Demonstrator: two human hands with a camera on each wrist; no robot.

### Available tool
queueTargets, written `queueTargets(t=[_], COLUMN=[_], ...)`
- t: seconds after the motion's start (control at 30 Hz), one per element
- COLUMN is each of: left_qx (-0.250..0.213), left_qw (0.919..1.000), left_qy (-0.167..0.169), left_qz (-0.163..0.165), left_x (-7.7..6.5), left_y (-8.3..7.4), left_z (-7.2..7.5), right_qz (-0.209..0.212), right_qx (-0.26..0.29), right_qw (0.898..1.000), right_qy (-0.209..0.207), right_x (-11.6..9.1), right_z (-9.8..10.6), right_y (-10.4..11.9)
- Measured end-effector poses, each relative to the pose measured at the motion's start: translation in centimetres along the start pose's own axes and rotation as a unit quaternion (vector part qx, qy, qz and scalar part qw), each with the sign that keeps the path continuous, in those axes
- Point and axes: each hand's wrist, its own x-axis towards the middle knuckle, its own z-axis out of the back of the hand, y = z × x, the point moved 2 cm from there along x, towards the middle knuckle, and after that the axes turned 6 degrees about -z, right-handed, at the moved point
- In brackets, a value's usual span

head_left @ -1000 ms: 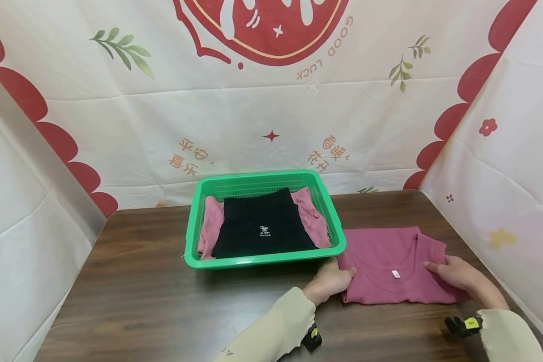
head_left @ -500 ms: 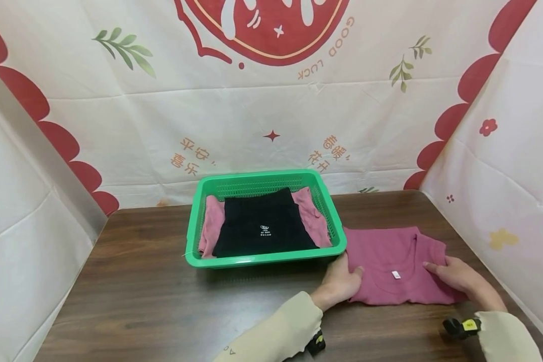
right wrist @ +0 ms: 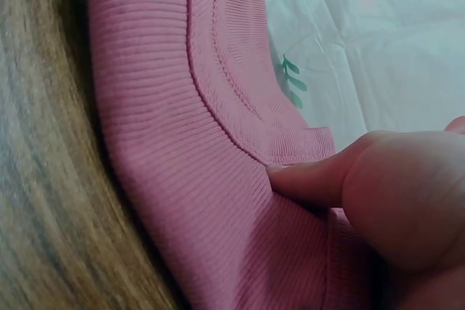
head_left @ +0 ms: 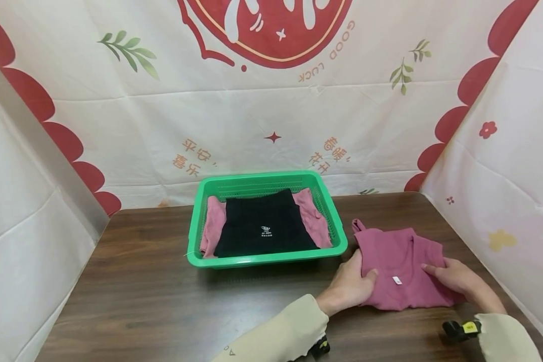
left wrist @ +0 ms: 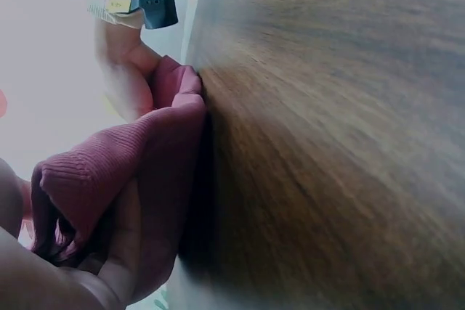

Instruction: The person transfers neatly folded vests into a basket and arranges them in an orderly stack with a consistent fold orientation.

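Note:
A folded pink ribbed shirt (head_left: 389, 261) with a white neck label lies at the right of the table, its neckline facing up. My left hand (head_left: 350, 284) grips the shirt's left side, thumb on top and fingers beneath, as the left wrist view shows with the cloth (left wrist: 109, 165) bunched in it. At the opposite side my right hand (head_left: 459, 281) pinches the shirt; in the right wrist view its thumb (right wrist: 305, 179) presses the cloth beside the neckline seam. The fingers under the fabric are hidden there.
Left of the shirt stands a green plastic basket (head_left: 267, 260). Inside it lie a folded black garment (head_left: 262, 226) with a small white print and a pink garment (head_left: 314, 216) underneath. A printed cloth (head_left: 235, 120) hangs behind the wooden table (head_left: 140, 301).
My left hand has moved right and slightly down with the shirt's left side, drawing it away from the basket and bunching it. My right hand stays nearly in place.

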Motion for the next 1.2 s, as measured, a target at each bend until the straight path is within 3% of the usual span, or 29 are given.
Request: queueTargets(t=[0.3, 0.57, 0.77, 1.2], left_qx=[-0.008, -0.022, -0.022, -0.030], left_qw=[0.9996, 0.9996, 0.9994, 0.9981], left_qy=[0.013, 0.014, 0.019, 0.004], left_qz=[-0.023, -0.014, -0.018, -0.053], left_x=[-0.2, -0.5, -0.6, -0.8], left_y=[-0.9, -1.5, -1.7, -1.7], left_z=[0.5, 0.9, 1.6, 3.7], right_qz=[-0.014, -0.015, -0.018, 0.039], right_qx=[0.007, 0.014, 0.008, -0.009], right_qw=[1.000, 1.000, 0.999, 0.995], right_qy=[-0.002, 0.004, -0.025, -0.094], right_x=[0.2, 0.4, 0.4, 0.6], right_z=[0.0, -0.1, 0.0, 0.0], right_y=[-0.3, -0.1, 0.1, 1.6])
